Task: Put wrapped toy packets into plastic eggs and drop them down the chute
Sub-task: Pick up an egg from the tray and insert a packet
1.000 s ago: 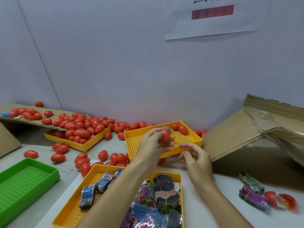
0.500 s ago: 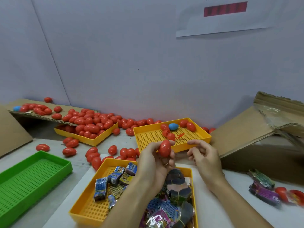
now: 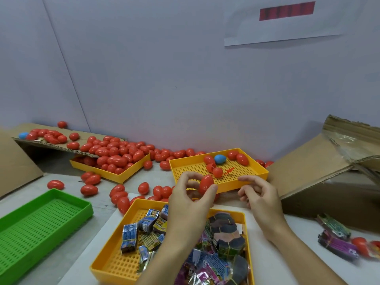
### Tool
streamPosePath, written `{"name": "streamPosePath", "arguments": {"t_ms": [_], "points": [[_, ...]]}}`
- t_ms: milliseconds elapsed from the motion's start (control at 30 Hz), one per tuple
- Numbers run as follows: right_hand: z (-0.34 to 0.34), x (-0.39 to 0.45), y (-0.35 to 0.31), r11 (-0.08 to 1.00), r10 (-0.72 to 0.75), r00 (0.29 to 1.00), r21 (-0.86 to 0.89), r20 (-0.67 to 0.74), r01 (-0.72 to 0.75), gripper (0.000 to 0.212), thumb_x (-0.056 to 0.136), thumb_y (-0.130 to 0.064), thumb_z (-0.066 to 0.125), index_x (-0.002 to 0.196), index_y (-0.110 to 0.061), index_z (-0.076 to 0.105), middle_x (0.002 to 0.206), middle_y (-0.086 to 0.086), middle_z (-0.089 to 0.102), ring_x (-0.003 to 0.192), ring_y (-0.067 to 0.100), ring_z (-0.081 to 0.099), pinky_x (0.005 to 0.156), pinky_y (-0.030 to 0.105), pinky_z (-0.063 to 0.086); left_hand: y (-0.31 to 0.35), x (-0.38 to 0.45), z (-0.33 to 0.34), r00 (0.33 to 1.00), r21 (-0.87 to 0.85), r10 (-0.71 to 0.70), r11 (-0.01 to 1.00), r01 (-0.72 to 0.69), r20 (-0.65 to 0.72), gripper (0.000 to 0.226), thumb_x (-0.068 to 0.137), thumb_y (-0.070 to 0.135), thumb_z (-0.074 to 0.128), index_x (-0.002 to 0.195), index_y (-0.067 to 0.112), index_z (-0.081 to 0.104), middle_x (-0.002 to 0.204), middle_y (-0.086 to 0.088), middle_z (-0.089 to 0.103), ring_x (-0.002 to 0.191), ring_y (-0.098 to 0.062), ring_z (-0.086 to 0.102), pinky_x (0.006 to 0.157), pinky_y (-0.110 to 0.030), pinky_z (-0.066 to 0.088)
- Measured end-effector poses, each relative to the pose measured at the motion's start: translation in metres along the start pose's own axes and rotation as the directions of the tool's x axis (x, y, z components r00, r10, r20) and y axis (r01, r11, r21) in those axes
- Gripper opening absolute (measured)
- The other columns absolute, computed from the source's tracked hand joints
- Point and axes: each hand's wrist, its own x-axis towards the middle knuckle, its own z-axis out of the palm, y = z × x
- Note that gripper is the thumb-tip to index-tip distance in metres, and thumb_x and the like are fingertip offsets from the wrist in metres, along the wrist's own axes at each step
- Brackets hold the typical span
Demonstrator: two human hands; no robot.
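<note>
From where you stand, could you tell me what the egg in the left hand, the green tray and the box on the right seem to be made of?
Red egg: glossy moulded plastic, judging by its shine. Green tray: rigid plastic with a perforated grid floor, semi-matt. Box: brown corrugated cardboard, matt, with torn edges and clear tape on its flap.

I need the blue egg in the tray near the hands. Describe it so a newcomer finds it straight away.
Start at the yellow tray just beyond the hands, left of the cardboard box. Along its far edge lies a short row of eggs; the blue egg sits between red ones. It is the only blue egg in that tray; another blue one lies far left on cardboard.
</note>
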Motion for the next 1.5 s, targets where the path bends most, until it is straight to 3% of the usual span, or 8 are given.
{"name": "streamPosePath", "arguments": {"t_ms": [400, 467, 533, 633, 833, 1100, 1400, 1500], "points": [[0.000, -0.001, -0.001, 1.000, -0.012, 1.000, -0.029, 0.013, 0.013, 0.027, 0.096, 0.001, 0.051, 0.100, -0.019, 0.069, 0.071, 0.006, 0.066, 0.062, 0.006, 0.060, 0.058, 0.019, 0.047, -0.006, -0.011, -0.003, 0.990, 0.203, 0.127, 0.970, -0.137, 0.062, 0.016, 0.087, 0.028, 0.074, 0.092, 0.036, 0.061, 0.087, 0.017, 0.064, 0.078, -0.007, 0.066, 0.066, -0.025, 0.058], [0.000, -0.001, 0.000, 0.999, -0.014, 1.000, -0.030, 0.013, 0.015, 0.027, 0.096, 0.001, 0.051, 0.099, -0.018, 0.069, 0.070, 0.005, 0.066, 0.062, 0.006, 0.060, 0.057, 0.019, 0.048, -0.003, -0.009, -0.003, 0.997, 0.086, 0.041, 0.995, -0.046, 0.059, 0.008, 0.097, 0.025, 0.062, 0.096, 0.033, 0.064, 0.082, 0.006, 0.067, 0.068, -0.012, 0.068, 0.061, -0.024, 0.057], [-0.001, -0.001, 0.001, 0.999, -0.022, 1.000, -0.032, 0.011, 0.022, 0.028, 0.095, 0.002, 0.051, 0.098, -0.018, 0.070, 0.069, 0.005, 0.066, 0.061, 0.006, 0.059, 0.056, 0.019, 0.048, -0.002, -0.004, -0.004, 0.987, -0.163, -0.145, 0.974, 0.155, 0.069, 0.023, 0.105, 0.016, 0.044, 0.101, 0.018, 0.067, 0.076, -0.006, 0.066, 0.057, -0.017, 0.063, 0.053, -0.025, 0.053], [-0.002, -0.002, 0.001, 0.999, -0.029, 1.000, -0.038, 0.005, 0.030, 0.029, 0.094, 0.003, 0.051, 0.096, -0.018, 0.070, 0.069, 0.006, 0.066, 0.060, 0.006, 0.059, 0.055, 0.017, 0.047, 0.003, -0.001, -0.005, 0.920, -0.516, -0.340, 0.763, 0.390, 0.193, 0.035, 0.105, 0.013, 0.034, 0.106, -0.002, 0.066, 0.067, -0.013, 0.059, 0.051, -0.018, 0.051, 0.043, -0.025, 0.042], [-0.003, -0.005, 0.000, 0.999, -0.036, 0.999, -0.035, -0.027, 0.035, 0.029, 0.095, 0.004, 0.050, 0.095, -0.017, 0.069, 0.068, 0.007, 0.065, 0.059, 0.006, 0.058, 0.055, 0.016, 0.047, 0.003, -0.002, -0.008, 0.882, -0.623, -0.358, 0.625, 0.470, 0.306, 0.029, 0.100, 0.017, 0.038, 0.106, -0.001, 0.059, 0.065, -0.008, 0.049, 0.049, -0.015, 0.038, 0.039, -0.022, 0.029], [-0.001, -0.012, -0.002, 1.000, 0.014, 0.992, 0.017, -0.124, -0.012, 0.028, 0.094, 0.004, 0.051, 0.092, -0.017, 0.071, 0.070, 0.004, 0.066, 0.059, 0.006, 0.057, 0.058, 0.022, 0.046, -0.001, 0.004, -0.014, 0.909, -0.721, -0.396, 0.591, 0.362, 0.132, 0.026, 0.100, 0.024, 0.044, 0.097, 0.003, 0.058, 0.060, -0.003, 0.043, 0.047, -0.011, 0.033, 0.037, -0.022, 0.026], [0.017, -0.017, -0.034, 0.981, -0.169, 0.983, -0.080, 0.065, 0.174, 0.026, 0.093, 0.002, 0.058, 0.086, -0.018, 0.073, 0.075, -0.007, 0.068, 0.075, 0.002, 0.063, 0.063, 0.016, 0.050, -0.009, 0.009, -0.017, 0.905, -0.646, -0.424, 0.701, 0.300, -0.040, 0.017, 0.102, 0.019, 0.047, 0.098, 0.006, 0.057, 0.056, -0.001, 0.047, 0.041, -0.011, 0.037, 0.034, -0.022, 0.029], [0.025, -0.018, -0.059, 0.931, -0.242, 0.914, -0.187, 0.327, 0.313, 0.022, 0.092, -0.006, 0.063, 0.085, -0.023, 0.074, 0.078, -0.011, 0.070, 0.079, 0.007, 0.064, 0.063, 0.019, 0.051, -0.010, 0.010, -0.018, 0.908, -0.642, -0.405, 0.726, 0.246, -0.109, 0.018, 0.102, 0.020, 0.046, 0.098, 0.006, 0.057, 0.056, 0.001, 0.046, 0.042, -0.011, 0.038, 0.035, -0.022, 0.030]]}}
